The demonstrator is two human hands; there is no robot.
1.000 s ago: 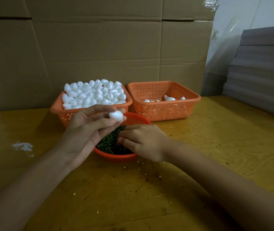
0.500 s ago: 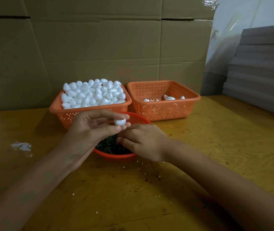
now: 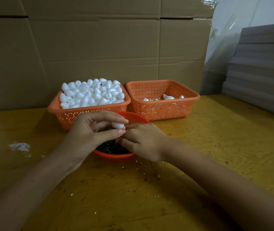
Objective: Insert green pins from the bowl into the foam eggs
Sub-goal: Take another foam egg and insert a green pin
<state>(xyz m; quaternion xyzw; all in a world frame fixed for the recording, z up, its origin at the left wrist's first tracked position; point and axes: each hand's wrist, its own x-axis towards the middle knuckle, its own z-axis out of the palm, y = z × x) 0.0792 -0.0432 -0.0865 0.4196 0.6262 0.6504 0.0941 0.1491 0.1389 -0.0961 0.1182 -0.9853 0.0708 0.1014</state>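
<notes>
Egg (image 3: 118, 125) pinched steady in left hand (image 3: 89, 134); right hand (image 3: 141, 140), curled over bowl (image 3: 116, 156), pin unseen, best pushing straight into centre.

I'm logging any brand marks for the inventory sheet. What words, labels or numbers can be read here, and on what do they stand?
None: no readable text in this view.
Cardboard wall: plain, no print.
Orange baskets: no label visible.
Red bowl: no marking visible.
Grey stacked sheets: blank.

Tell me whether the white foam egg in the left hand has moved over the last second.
Yes. The white foam egg has dropped from level with the full orange basket's front wall to lower, over the red bowl.
</notes>
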